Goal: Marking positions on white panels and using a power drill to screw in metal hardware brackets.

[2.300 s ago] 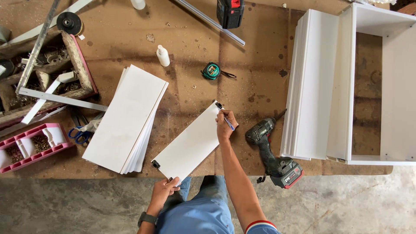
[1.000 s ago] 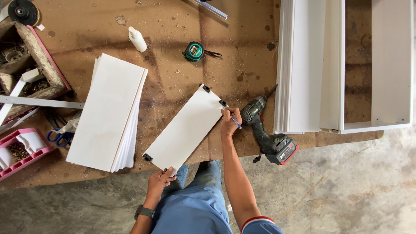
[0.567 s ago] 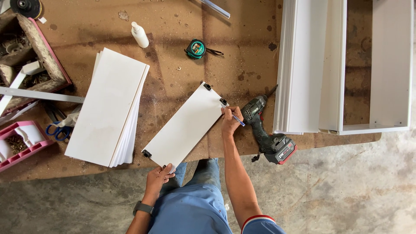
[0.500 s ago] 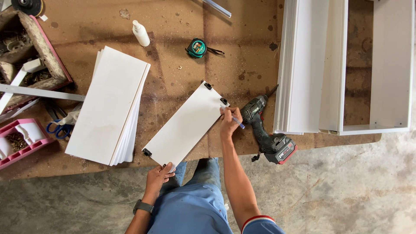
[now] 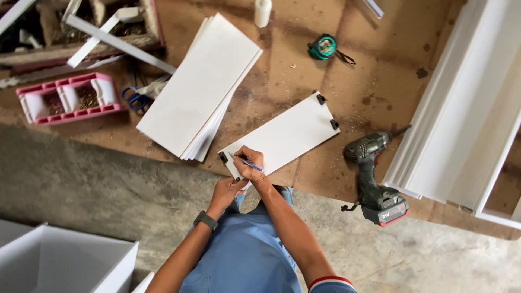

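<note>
A white rectangular panel (image 5: 287, 135) with small black clips at its corners lies slanted on the brown workbench (image 5: 282, 70). My right hand (image 5: 250, 163) grips a blue pen (image 5: 245, 161) with its tip on the panel's near end. My left hand (image 5: 227, 189), with a dark watch on the wrist, presses the panel's near corner at the bench edge.
A stack of white panels (image 5: 198, 87) lies to the left, a cordless drill (image 5: 374, 176) to the right, a green tape measure (image 5: 323, 46) and a white bottle (image 5: 262, 11) farther back. A pink divided tray (image 5: 68, 97), blue scissors (image 5: 137, 99) and white cabinet parts (image 5: 467, 108) are around.
My right hand has come from the panel's far end to its near end with the pen. The camera view has shifted, so the bench now sits higher and more slanted.
</note>
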